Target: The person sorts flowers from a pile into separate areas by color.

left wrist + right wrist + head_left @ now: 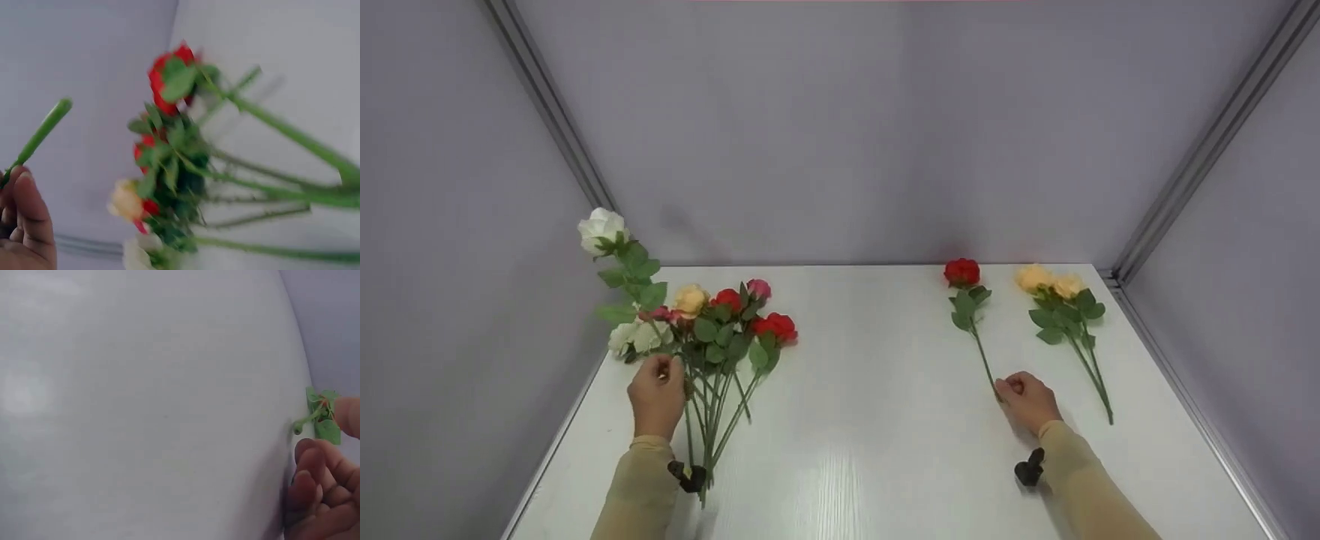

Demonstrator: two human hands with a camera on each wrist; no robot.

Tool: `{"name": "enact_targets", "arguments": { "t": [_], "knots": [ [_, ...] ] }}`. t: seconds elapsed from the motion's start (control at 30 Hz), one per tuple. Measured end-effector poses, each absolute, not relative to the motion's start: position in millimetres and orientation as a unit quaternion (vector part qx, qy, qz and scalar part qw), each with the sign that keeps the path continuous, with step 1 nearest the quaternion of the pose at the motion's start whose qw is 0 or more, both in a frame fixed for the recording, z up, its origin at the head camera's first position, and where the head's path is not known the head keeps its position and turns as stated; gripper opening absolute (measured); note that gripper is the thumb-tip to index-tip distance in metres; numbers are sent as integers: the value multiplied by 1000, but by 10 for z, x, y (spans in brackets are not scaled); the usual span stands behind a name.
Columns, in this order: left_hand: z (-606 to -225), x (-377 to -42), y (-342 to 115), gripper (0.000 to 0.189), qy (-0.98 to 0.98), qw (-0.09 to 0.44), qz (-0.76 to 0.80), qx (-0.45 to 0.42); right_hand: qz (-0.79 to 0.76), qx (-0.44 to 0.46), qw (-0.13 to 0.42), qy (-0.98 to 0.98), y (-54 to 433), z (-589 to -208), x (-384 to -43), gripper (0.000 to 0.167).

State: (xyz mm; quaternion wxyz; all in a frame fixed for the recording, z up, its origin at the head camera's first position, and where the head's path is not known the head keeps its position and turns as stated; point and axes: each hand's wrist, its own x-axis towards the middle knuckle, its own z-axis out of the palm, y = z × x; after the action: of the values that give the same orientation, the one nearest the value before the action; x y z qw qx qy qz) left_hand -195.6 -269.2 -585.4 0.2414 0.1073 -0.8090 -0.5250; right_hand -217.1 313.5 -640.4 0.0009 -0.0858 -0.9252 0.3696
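Note:
My left hand (658, 394) pinches the stem of a raised white rose (601, 229); its green stem end (48, 126) sticks out above the thumb in the left wrist view. Beside that hand lies a loose bunch of red roses (775, 328), a yellow rose (690, 300), a pink rose (759, 289) and other white blooms (641, 337). My right hand (1030, 401) is at the lower stem of a single red rose (962, 272). In the right wrist view, its thumb (347, 417) and fingertips stand apart, with the stem end (297, 430) between them.
Two yellow roses (1050, 283) lie to the right of the single red rose. The white table (855, 420) is bounded by grey panels (810, 135) at the back and both sides, with metal rails (1207, 142) at the corners.

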Motion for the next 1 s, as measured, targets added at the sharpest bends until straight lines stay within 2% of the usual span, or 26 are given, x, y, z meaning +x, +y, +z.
{"name": "enact_targets", "arguments": {
  "t": [0.2,0.47,0.6,0.8,1.0],
  "knots": [
    [-5661,-1895,-2139,13,-779,177,-601,25,415,-16,31,-909,2722,-6214,-2019,27],
    [-5785,-1878,-1198,10,-721,77,-688,-40,482,157,-22,-862,1901,-5860,-1710,16],
    [-5878,-1844,-782,10,-711,47,-700,-56,484,221,-34,-846,1558,-5696,-1504,13],
    [-5886,-1751,-391,12,-698,26,-714,-54,485,234,-55,-841,1309,-5501,-1316,9],
    [-5961,-1762,-273,12,-726,31,-683,-72,490,187,-45,-850,1334,-5783,-1398,5]
  ]
}}
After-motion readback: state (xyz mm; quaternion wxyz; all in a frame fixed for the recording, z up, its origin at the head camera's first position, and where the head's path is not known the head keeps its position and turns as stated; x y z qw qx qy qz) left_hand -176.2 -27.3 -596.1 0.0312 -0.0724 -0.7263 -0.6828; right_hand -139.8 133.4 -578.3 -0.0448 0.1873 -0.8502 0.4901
